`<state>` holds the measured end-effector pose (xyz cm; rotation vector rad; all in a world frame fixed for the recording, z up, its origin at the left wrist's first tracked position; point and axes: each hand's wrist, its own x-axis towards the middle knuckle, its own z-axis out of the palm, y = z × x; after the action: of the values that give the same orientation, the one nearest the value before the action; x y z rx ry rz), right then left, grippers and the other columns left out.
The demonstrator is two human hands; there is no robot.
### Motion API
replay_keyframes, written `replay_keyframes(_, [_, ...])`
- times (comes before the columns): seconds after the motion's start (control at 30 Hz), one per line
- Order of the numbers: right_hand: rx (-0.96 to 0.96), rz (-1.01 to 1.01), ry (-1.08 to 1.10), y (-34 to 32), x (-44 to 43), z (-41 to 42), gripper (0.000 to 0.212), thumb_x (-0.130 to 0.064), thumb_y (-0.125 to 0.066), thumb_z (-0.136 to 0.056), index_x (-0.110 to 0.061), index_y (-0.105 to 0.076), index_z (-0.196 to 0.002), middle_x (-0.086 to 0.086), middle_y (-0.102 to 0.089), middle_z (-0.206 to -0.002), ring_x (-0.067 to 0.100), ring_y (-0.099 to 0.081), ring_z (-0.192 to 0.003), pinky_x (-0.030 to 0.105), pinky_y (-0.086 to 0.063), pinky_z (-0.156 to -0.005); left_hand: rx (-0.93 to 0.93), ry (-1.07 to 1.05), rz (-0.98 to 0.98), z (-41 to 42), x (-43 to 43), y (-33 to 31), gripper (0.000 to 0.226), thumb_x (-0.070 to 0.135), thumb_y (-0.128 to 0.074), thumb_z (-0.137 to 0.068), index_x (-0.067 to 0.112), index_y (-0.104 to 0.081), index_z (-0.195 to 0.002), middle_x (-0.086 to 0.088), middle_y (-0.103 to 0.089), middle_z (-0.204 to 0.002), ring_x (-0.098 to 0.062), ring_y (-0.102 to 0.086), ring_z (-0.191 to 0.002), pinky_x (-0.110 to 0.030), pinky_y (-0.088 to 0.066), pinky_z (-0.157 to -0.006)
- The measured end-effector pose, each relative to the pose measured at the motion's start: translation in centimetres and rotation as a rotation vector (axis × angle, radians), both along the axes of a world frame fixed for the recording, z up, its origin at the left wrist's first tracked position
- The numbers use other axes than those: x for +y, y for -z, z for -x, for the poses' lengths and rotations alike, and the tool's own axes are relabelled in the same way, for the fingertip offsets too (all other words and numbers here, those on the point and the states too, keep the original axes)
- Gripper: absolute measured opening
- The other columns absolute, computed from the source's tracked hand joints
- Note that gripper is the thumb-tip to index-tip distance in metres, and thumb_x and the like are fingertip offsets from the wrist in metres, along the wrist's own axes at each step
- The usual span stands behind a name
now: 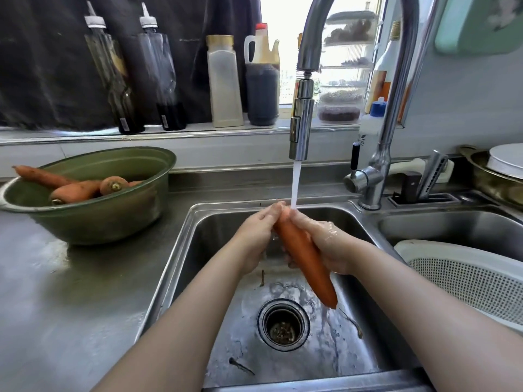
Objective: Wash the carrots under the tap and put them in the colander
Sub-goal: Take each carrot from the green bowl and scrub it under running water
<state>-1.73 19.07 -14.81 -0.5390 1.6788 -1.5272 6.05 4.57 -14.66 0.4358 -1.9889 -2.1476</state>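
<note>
I hold one long orange carrot [307,261] over the steel sink [181,247], its top under the water running from the tap [301,128]. My left hand [256,236] grips the carrot's upper part from the left. My right hand [329,244] wraps round it from the right, wet with water. The carrot's tip points down toward the drain [283,325]. Several unwashed carrots [76,189] lie in a green bowl [93,219] on the counter at the left. A white colander [469,281] sits in the right basin.
Bottles and a jug stand along the window sill behind the sink. The tap's lever [355,159] and a knife block [424,179] are at the right rear. A pan with a white plate [506,162] sits far right. Bits of debris lie in the sink.
</note>
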Motion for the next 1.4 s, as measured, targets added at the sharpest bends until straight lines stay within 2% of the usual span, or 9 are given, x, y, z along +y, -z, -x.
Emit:
replay_keyframes(0.13, [-0.086,0.123,0.079,0.0,-0.7,0.2,0.060,-0.056,-0.054,-0.096,-0.005,-0.066,-0.127,0.019,-0.076,-0.114,0.032,-0.075,-0.102,0.047,-0.060,-0.090,-0.133,0.276,0.049,-1.2,-1.0,1.0,0.060,0.048,-0.069,-0.088,0.030,-0.050,-0.142,-0.008,-0.072,-0.125,-0.031,-0.070,-0.114,-0.050,-0.051,-0.106])
replay_keyframes(0.33, [0.147,0.062,0.116,0.2,-1.1,0.3,0.049,-0.049,-0.051,-0.104,-0.010,-0.063,-0.132,0.010,-0.076,-0.106,0.017,-0.077,-0.090,0.035,-0.063,-0.078,-0.108,0.271,0.101,-1.1,-1.2,1.2,0.029,0.022,-0.064,-0.101,0.012,-0.062,-0.128,-0.014,-0.074,-0.121,-0.030,-0.072,-0.111,-0.053,-0.053,-0.106])
replay_keyframes(0.43, [0.136,0.123,0.082,0.2,-0.4,1.3,0.059,-0.044,-0.067,-0.098,-0.023,-0.044,-0.148,0.010,-0.067,-0.127,0.023,-0.074,-0.101,0.035,-0.061,-0.071,-0.144,0.241,0.216,-1.4,-2.2,0.8,0.034,0.029,-0.068,-0.098,0.009,-0.067,-0.125,-0.011,-0.075,-0.111,-0.026,-0.072,-0.102,-0.054,-0.053,-0.105])
replay_keyframes(0.67, [0.398,-0.064,0.321,0.1,-1.5,0.9,0.041,-0.049,-0.063,-0.097,-0.011,-0.064,-0.112,0.014,-0.072,-0.093,0.024,-0.067,-0.063,0.027,-0.046,-0.044,-0.203,0.291,0.337,-1.6,-2.6,0.6,0.035,0.049,-0.065,-0.098,0.016,-0.073,-0.107,-0.013,-0.072,-0.092,-0.032,-0.071,-0.085,-0.055,-0.060,-0.085])
replay_keyframes(0.8, [0.429,-0.082,0.238,0.3,-1.2,0.9,0.037,-0.043,-0.048,-0.108,-0.010,-0.058,-0.121,0.010,-0.061,-0.069,0.017,-0.052,-0.042,0.024,-0.038,-0.037,-0.201,0.273,0.566,-1.4,-2.7,0.6,0.038,0.049,-0.052,-0.104,0.015,-0.067,-0.110,-0.011,-0.069,-0.093,-0.020,-0.069,-0.070,-0.038,-0.057,-0.068])
replay_keyframes(0.9, [0.221,0.022,0.018,0.0,-0.4,0.6,0.030,-0.023,-0.056,-0.106,-0.019,-0.049,-0.135,0.014,-0.062,-0.089,0.017,-0.059,-0.056,0.025,-0.046,-0.041,-0.206,0.210,0.718,-1.5,-3.4,0.4,0.043,0.054,-0.045,-0.106,0.018,-0.067,-0.104,-0.005,-0.067,-0.084,-0.018,-0.064,-0.061,-0.029,-0.051,-0.057])
replay_keyframes(1.17, [0.448,-0.053,0.186,-0.1,-2.5,-0.9,0.025,-0.038,-0.043,-0.110,-0.015,-0.050,-0.106,0.010,-0.060,-0.059,0.018,-0.050,-0.038,0.025,-0.038,-0.037,-0.234,0.074,0.957,-1.5,-4.0,-0.1,0.062,0.064,-0.028,-0.105,0.022,-0.064,-0.076,0.000,-0.065,-0.067,-0.025,-0.068,-0.057,-0.044,-0.059,-0.074])
replay_keyframes(1.3, [0.376,-0.041,0.213,0.1,-2.3,-0.1,0.035,-0.035,-0.029,-0.113,-0.014,-0.057,-0.108,0.017,-0.062,-0.069,0.017,-0.051,-0.040,0.024,-0.038,-0.037,-0.253,0.146,1.078,-1.2,-3.6,-0.7,0.050,0.064,-0.033,-0.104,0.028,-0.066,-0.097,0.002,-0.070,-0.091,-0.018,-0.065,-0.083,-0.042,-0.054,-0.089])
replay_keyframes(1.4, [0.232,0.016,0.078,-0.3,-1.5,0.0,0.029,-0.032,-0.036,-0.113,-0.023,-0.063,-0.122,0.021,-0.062,-0.096,0.016,-0.054,-0.053,0.022,-0.043,-0.044,-0.255,0.211,1.071,-1.4,-4.1,-0.7,0.047,0.070,-0.066,-0.085,0.034,-0.058,-0.114,0.010,-0.069,-0.104,-0.011,-0.066,-0.092,-0.039,-0.054,-0.088])
